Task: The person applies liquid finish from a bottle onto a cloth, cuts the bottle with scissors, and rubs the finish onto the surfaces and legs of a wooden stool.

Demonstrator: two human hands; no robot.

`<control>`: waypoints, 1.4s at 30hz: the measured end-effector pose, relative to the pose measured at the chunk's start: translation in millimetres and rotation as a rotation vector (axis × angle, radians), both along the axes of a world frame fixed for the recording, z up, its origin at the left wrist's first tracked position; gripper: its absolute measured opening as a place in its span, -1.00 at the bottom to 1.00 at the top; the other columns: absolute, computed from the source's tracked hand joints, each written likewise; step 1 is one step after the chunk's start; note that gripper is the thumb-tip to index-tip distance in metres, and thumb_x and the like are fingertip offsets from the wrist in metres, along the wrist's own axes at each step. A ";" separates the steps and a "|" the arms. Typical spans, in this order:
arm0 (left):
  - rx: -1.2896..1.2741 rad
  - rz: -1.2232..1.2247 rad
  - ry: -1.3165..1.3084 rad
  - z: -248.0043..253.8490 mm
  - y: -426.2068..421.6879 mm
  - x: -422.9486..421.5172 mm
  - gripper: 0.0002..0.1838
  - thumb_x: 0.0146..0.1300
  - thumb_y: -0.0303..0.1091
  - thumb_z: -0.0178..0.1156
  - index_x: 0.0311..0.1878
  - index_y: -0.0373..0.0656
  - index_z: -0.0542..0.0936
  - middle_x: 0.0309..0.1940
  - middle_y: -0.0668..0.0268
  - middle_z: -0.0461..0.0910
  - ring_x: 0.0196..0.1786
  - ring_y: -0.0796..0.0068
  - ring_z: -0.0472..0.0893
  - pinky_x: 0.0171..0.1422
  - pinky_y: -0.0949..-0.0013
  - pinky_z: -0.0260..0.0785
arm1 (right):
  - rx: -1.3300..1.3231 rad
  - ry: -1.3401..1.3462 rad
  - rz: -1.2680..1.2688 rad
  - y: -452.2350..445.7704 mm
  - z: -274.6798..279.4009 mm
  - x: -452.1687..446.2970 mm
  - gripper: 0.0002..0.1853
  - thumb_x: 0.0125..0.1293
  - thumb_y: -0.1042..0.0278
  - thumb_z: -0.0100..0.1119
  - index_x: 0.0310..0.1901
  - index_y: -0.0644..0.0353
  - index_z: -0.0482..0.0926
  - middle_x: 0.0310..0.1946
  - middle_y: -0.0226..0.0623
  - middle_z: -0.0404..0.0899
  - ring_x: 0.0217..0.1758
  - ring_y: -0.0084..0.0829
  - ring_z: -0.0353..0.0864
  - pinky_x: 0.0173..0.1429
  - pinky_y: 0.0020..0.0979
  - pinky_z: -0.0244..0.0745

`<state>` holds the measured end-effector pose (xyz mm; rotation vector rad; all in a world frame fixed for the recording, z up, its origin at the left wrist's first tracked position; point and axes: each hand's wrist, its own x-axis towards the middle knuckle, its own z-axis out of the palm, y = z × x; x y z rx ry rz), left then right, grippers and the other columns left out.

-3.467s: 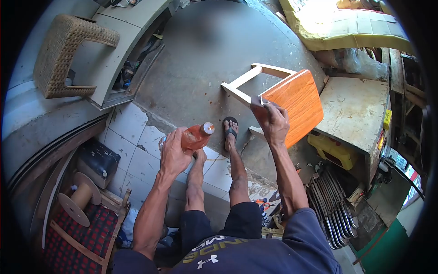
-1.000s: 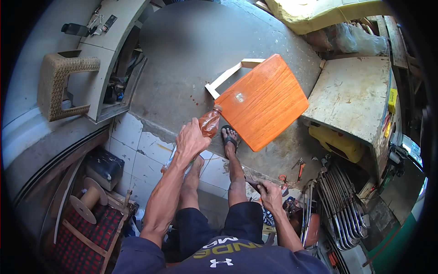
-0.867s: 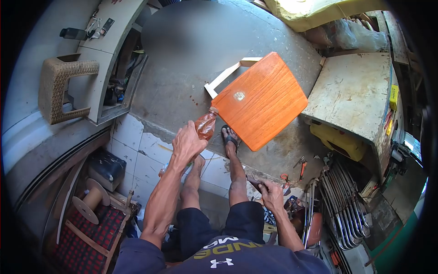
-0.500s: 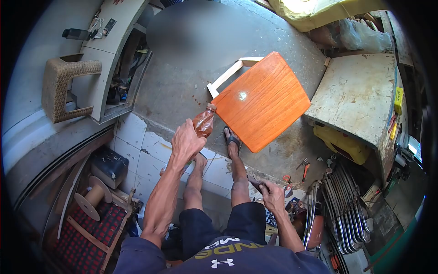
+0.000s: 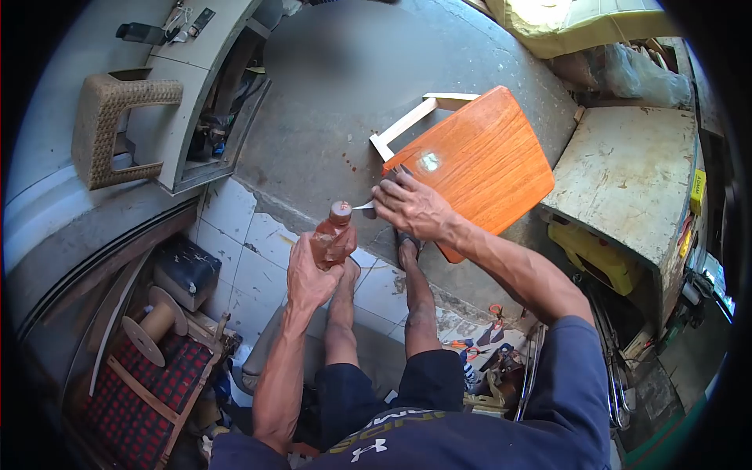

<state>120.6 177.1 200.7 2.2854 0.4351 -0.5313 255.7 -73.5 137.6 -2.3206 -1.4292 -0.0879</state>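
My left hand (image 5: 312,274) is wrapped round a clear plastic bottle (image 5: 333,241) of reddish-brown liquid, held upright over the tiled floor edge. The bottle's cap (image 5: 341,210) is on. In my right hand (image 5: 411,205) is a knife (image 5: 363,207); its thin pale blade points left, with the tip at or very near the cap. Most of the knife is hidden by my fingers. Behind my right hand stands a small piece of furniture with a glossy orange-brown wooden top (image 5: 493,160) and a pale unvarnished frame (image 5: 407,125).
A worn workbench (image 5: 627,164) stands at the right. Scissors (image 5: 493,313) and other tools lie on the floor below it. To the left are a woven frame (image 5: 98,133), a wooden spool (image 5: 153,325) and a black box (image 5: 186,274). Brown drops spot the concrete floor (image 5: 313,149).
My right hand has risen from beside my right knee to the bottle's cap, bringing the knife. My left hand has drawn the bottle slightly down and towards me.
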 end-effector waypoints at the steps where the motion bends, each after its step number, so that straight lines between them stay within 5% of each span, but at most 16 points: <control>1: -0.002 0.009 0.005 1.0 0.6 -2.2 -0.41 -0.02 -0.40 0.43 0.13 -0.23 0.46 -0.01 -0.02 0.59 0.18 -0.16 0.56 0.36 -0.07 0.41 | -0.027 -0.010 0.022 -9.1 -6.5 16.3 -0.75 0.30 0.37 0.20 -0.01 0.17 0.65 0.06 -0.25 0.72 0.16 -0.23 0.67 0.36 -0.16 0.48; 3: -0.051 0.048 0.052 6.1 2.8 -8.4 -0.33 -0.03 -0.41 0.48 0.21 -0.20 0.46 0.07 0.00 0.61 0.24 -0.15 0.56 0.40 -0.06 0.41 | -0.055 -0.009 0.054 -29.5 -2.9 22.3 -0.77 0.29 0.38 0.22 -0.03 0.17 0.65 0.03 -0.25 0.71 0.16 -0.23 0.67 0.38 -0.16 0.47; 5: -0.054 0.050 -0.004 -2.7 5.5 -14.4 -0.36 -0.01 -0.42 0.50 0.19 -0.18 0.49 0.08 0.02 0.62 0.24 -0.10 0.58 0.37 -0.01 0.43 | -0.191 0.085 -0.350 -44.8 5.5 36.2 -0.72 0.27 0.40 0.23 0.01 0.20 0.66 0.09 -0.19 0.72 0.16 -0.24 0.67 0.40 -0.14 0.48; 8: -0.039 0.051 -0.055 -5.6 9.5 -21.0 -0.34 -0.02 -0.42 0.56 0.20 -0.14 0.51 0.11 0.06 0.63 0.24 -0.05 0.61 0.35 0.04 0.46 | -0.099 -0.030 -0.506 -30.8 -22.3 -0.4 -0.67 0.25 0.39 0.26 0.06 0.23 0.66 0.14 -0.17 0.71 0.18 -0.23 0.67 0.42 -0.16 0.49; 13: -0.133 0.150 -0.023 0.0 9.8 -21.0 -0.24 -0.08 -0.44 0.55 0.27 -0.19 0.48 0.16 0.02 0.61 0.32 -0.13 0.56 0.45 -0.04 0.42 | -0.040 0.272 -0.074 12.7 1.5 -22.3 -0.72 0.33 0.47 0.15 0.05 0.18 0.69 0.16 -0.22 0.74 0.21 -0.21 0.69 0.36 -0.16 0.56; 17: -0.129 0.157 -0.075 3.2 10.2 -20.9 -0.22 -0.09 -0.46 0.55 0.28 -0.17 0.48 0.17 0.04 0.62 0.32 -0.11 0.57 0.44 -0.03 0.44 | 0.042 0.156 -0.336 32.8 14.2 46.5 -0.74 0.33 0.44 0.16 0.01 0.15 0.71 0.07 -0.23 0.77 0.17 -0.21 0.71 0.33 -0.14 0.58; 19: -0.113 0.148 -0.080 1.3 11.6 -21.6 -0.21 -0.09 -0.46 0.55 0.29 -0.17 0.48 0.18 0.05 0.62 0.33 -0.10 0.57 0.45 -0.03 0.44 | -0.627 0.686 -0.346 50.2 27.6 73.1 -0.77 0.32 0.38 0.19 -0.06 0.10 0.77 -0.09 -0.26 0.80 0.15 -0.21 0.73 0.27 -0.16 0.59; 23: -0.163 0.193 -0.068 5.1 14.6 -24.3 -0.20 -0.08 -0.47 0.56 0.32 -0.17 0.48 0.22 0.05 0.61 0.36 -0.11 0.56 0.48 -0.05 0.43 | -0.702 0.616 0.027 73.1 10.4 23.3 -0.79 0.33 0.31 0.19 -0.13 0.05 0.80 -0.21 -0.25 0.80 0.12 -0.21 0.74 0.21 -0.19 0.56; 25: -0.169 0.203 -0.048 14.3 16.3 -28.9 -0.20 -0.08 -0.47 0.56 0.32 -0.18 0.48 0.22 0.04 0.61 0.37 -0.11 0.55 0.48 -0.05 0.42 | -0.231 0.252 0.083 67.4 -0.4 15.9 -0.74 0.39 0.23 0.15 -0.13 0.09 0.81 -0.28 -0.17 0.79 0.01 -0.21 0.74 0.18 -0.23 0.51; 26: -0.160 0.218 -0.056 13.4 18.6 -25.7 -0.20 -0.08 -0.47 0.57 0.32 -0.18 0.48 0.23 0.02 0.60 0.38 -0.12 0.55 0.49 -0.05 0.42 | -0.232 0.236 0.089 63.4 -4.6 14.7 -0.74 0.39 0.23 0.15 -0.13 0.09 0.81 -0.28 -0.17 0.79 0.01 -0.21 0.74 0.18 -0.23 0.51; 28: -0.184 0.202 -0.093 11.6 23.8 -28.2 -0.20 -0.07 -0.47 0.57 0.32 -0.18 0.48 0.23 0.01 0.60 0.36 -0.12 0.56 0.49 -0.05 0.42 | -0.782 0.277 0.342 36.6 -11.8 -16.5 -0.73 0.40 0.19 0.13 -0.23 0.11 0.80 -0.28 -0.20 0.79 -0.11 -0.23 0.71 0.17 -0.24 0.47; 31: -0.166 0.241 -0.099 16.4 28.8 -31.5 -0.23 -0.06 -0.48 0.56 0.30 -0.18 0.49 0.19 0.02 0.61 0.34 -0.11 0.57 0.46 -0.04 0.43 | -0.791 0.324 0.409 -25.5 -16.8 -91.2 -0.72 0.34 0.10 0.18 -0.44 -0.01 0.74 -0.42 -0.38 0.71 -0.16 -0.33 0.69 0.16 -0.26 0.45; 33: -0.153 0.228 -0.126 12.3 30.7 -30.6 -0.24 -0.06 -0.48 0.56 0.29 -0.18 0.49 0.18 0.03 0.61 0.33 -0.11 0.57 0.45 -0.04 0.43 | -0.814 0.441 0.463 -13.0 26.0 -67.5 -0.79 0.34 0.16 0.17 -0.28 0.04 0.73 -0.41 -0.38 0.70 -0.08 -0.35 0.69 0.19 -0.22 0.45; 35: -0.146 0.202 -0.137 11.1 28.3 -31.9 -0.25 -0.06 -0.48 0.55 0.28 -0.16 0.49 0.16 0.05 0.61 0.31 -0.09 0.58 0.43 -0.03 0.44 | -0.347 0.262 0.171 10.9 19.8 -28.6 -0.82 0.33 0.20 0.17 -0.23 0.06 0.70 -0.39 -0.39 0.70 0.00 -0.37 0.67 0.26 -0.23 0.43; 38: -0.147 0.194 -0.132 9.6 24.5 -30.1 -0.26 -0.06 -0.49 0.55 0.27 -0.16 0.49 0.15 0.07 0.62 0.30 -0.08 0.58 0.43 -0.02 0.44 | -0.197 0.034 0.098 39.7 4.9 15.2 -0.76 0.32 0.20 0.15 -0.39 0.04 0.77 -0.39 -0.34 0.74 0.00 -0.32 0.65 0.37 -0.23 0.35; 42: -0.146 0.186 -0.146 16.9 16.1 -22.8 -0.25 -0.04 -0.50 0.59 0.27 -0.13 0.49 0.18 0.11 0.62 0.28 0.04 0.64 0.39 0.08 0.49 | -0.761 0.277 0.331 5.5 -2.5 -34.6 -0.76 0.34 0.22 0.12 -0.37 0.15 0.69 -0.38 -0.20 0.70 0.03 -0.23 0.66 0.61 -0.16 0.22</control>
